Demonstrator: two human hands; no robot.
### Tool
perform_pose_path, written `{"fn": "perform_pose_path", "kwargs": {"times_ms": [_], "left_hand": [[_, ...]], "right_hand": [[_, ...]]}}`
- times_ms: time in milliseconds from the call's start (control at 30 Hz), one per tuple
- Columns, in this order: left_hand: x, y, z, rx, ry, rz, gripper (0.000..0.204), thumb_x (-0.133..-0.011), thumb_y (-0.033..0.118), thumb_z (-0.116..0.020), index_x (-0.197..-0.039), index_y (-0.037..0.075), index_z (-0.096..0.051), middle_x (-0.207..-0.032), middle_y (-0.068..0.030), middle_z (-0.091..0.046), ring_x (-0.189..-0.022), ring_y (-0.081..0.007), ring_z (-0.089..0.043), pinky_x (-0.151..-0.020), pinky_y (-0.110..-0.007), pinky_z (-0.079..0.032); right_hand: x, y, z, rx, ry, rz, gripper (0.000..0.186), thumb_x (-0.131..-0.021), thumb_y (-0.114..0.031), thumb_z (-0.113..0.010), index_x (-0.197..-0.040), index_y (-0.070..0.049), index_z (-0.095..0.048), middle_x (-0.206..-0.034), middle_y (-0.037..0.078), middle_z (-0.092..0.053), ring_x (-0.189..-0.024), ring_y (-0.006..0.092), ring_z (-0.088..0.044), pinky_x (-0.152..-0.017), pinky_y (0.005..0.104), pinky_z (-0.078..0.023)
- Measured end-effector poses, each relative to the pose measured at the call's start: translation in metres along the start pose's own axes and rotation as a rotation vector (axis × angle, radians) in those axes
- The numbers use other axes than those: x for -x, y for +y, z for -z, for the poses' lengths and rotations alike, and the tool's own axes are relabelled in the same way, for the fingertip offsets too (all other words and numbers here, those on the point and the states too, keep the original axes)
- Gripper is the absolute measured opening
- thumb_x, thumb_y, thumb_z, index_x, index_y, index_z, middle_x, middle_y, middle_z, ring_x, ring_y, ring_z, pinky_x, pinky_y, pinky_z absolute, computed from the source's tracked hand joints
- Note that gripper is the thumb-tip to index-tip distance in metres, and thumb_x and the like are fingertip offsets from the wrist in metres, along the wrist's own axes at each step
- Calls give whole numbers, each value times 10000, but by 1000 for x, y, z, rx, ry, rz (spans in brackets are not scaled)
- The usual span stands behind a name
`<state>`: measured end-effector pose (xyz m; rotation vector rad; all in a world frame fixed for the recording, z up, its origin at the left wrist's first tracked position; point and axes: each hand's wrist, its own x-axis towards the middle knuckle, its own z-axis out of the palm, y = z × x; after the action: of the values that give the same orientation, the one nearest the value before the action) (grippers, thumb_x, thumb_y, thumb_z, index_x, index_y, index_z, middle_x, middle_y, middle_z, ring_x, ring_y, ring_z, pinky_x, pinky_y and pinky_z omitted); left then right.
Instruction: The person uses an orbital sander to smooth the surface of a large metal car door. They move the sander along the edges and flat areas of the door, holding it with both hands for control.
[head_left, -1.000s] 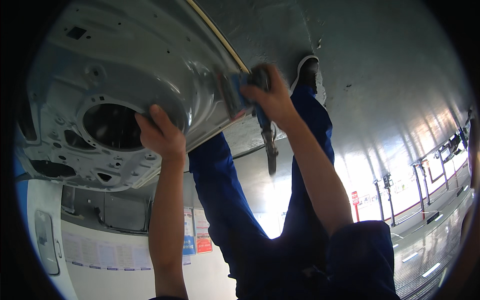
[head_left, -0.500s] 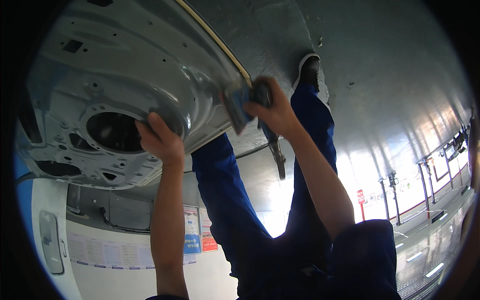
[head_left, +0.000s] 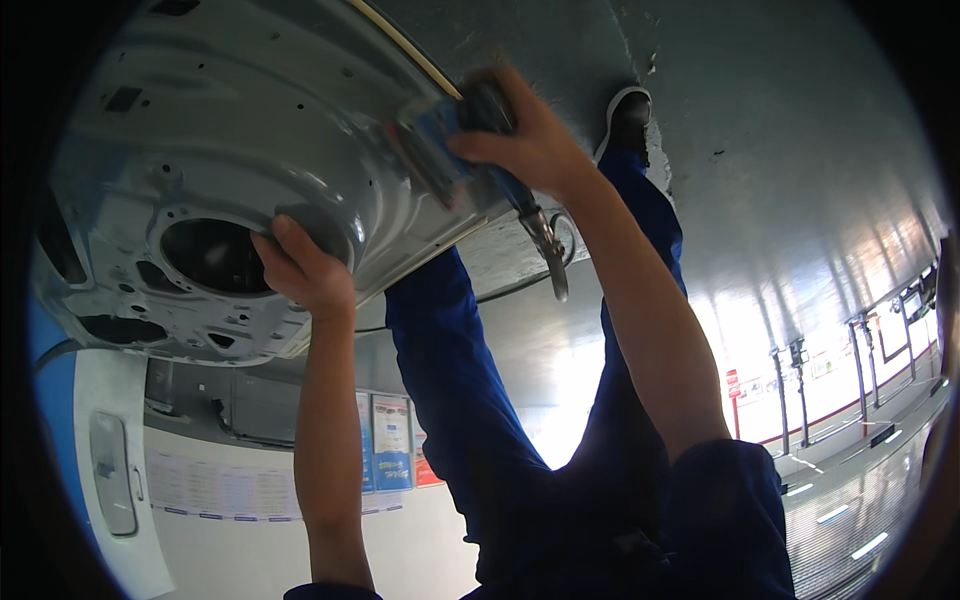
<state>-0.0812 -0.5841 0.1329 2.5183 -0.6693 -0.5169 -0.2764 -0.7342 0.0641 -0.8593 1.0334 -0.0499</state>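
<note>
A grey metal car door panel [head_left: 300, 150], dotted with holes, spans the upper left with its inner side toward me. My left hand [head_left: 308, 268] grips it at the rim of a large round opening [head_left: 215, 257], fingertips at the hole's edge. In my right hand [head_left: 535, 140] is a sander [head_left: 437, 135] with a blue body and dark grip, blurred by motion. Its flat pad lies at the panel near the pale-edged long side; whether it touches is hard to tell. A metal hose fitting [head_left: 545, 250] hangs from the sander's lower end.
A dark hose [head_left: 505, 292] runs behind my legs across the grey floor [head_left: 780, 200]. My shoe [head_left: 627, 118] stands beyond the panel's edge. Posters [head_left: 392, 440] and a white cabinet or door [head_left: 115, 470] are at lower left, metal posts [head_left: 795, 390] at right.
My right hand and the sander have moved up and left, further over the panel. The whole view has shifted slightly. My left hand keeps its place at the round opening.
</note>
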Motion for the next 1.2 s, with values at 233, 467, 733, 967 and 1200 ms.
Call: {"fn": "perform_pose_path", "kwargs": {"times_ms": [233,467,733,967,1200], "left_hand": [[0,-1,-1,-123,-14,-9,528,-1011,475,-423,-1061,-29,-571,-800,-165,-712,-708,-296,-728,-545,-337,-575],[-2,6,1,-150,-156,59,566,-981,552,-425,-1060,13,-577,-747,-141,-701,-664,-325,-705,-550,-399,-557],[0,15,-3,-263,-217,93,445,-927,519,-517,-934,75,-543,-620,-117,-645,-547,-344,-655,-481,-453,-505],[5,5,-1,-185,65,1,444,-915,464,-567,-969,28,-634,-638,-147,-643,-569,-362,-654,-505,-415,-508],[6,9,-7,-100,83,99,499,-972,400,-471,-1081,-66,-613,-776,-188,-688,-675,-311,-690,-561,-360,-512]], "right_hand": [[18,4,-13,-4,67,-222,662,-724,-397,-829,-1210,-38,-557,-1045,162,-643,-1003,257,-631,-881,372,-507],[-138,-76,-24,260,59,177,474,-849,-453,-655,-1081,-40,-664,-991,160,-672,-895,277,-655,-736,386,-523],[-74,-81,-20,154,157,-189,250,-908,-272,-603,-1041,-64,-639,-874,98,-618,-663,186,-615,-477,322,-535],[23,7,-5,297,147,-96,323,-864,-220,-683,-1095,-51,-534,-917,95,-602,-819,164,-586,-711,310,-514],[-23,-24,-6,281,19,-113,373,-839,-246,-688,-1088,-25,-521,-856,152,-626,-797,234,-629,-730,344,-502]]}}
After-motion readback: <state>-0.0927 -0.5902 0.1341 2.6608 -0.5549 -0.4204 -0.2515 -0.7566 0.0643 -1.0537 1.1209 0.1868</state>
